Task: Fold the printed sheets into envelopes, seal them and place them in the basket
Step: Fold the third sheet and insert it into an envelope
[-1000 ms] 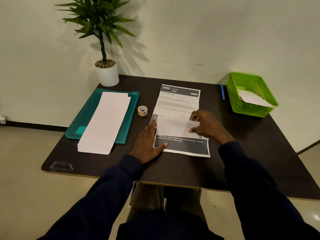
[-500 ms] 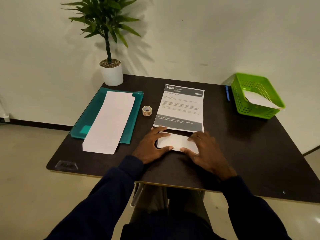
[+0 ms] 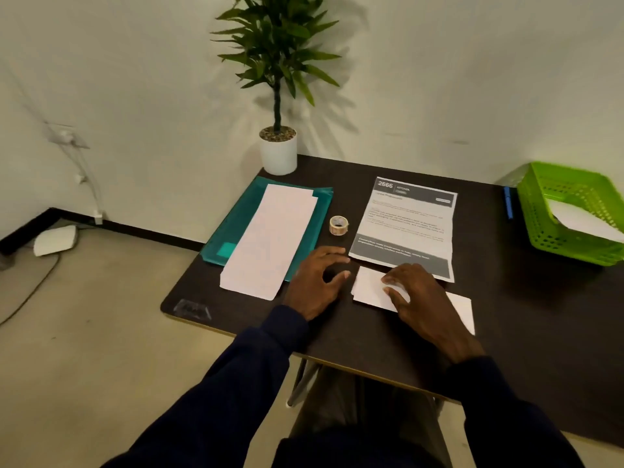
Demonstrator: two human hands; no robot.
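A printed sheet [image 3: 405, 224] with a dark header and footer lies flat on the dark table [image 3: 526, 315]. Just in front of it is a folded white paper [image 3: 368, 288]. My right hand [image 3: 422, 298] lies on the paper with its fingers spread and pressing down. My left hand [image 3: 314, 282] sits on the table just left of the paper, fingers loosely curled and the thumb pointing at its edge, holding nothing. At the far right stands a green basket [image 3: 547, 238] with a white envelope [image 3: 580, 221] inside.
A small tape roll [image 3: 338, 225] stands left of the printed sheet. A stack of white sheets [image 3: 270, 241] lies on a teal folder [image 3: 236, 224]. A potted plant [image 3: 278, 153] is at the back, and a blue pen [image 3: 508, 204] lies beside the basket.
The folded white paper came off the printed sheet toward the near table edge. My right hand stayed on it. My left hand slid off its left end.
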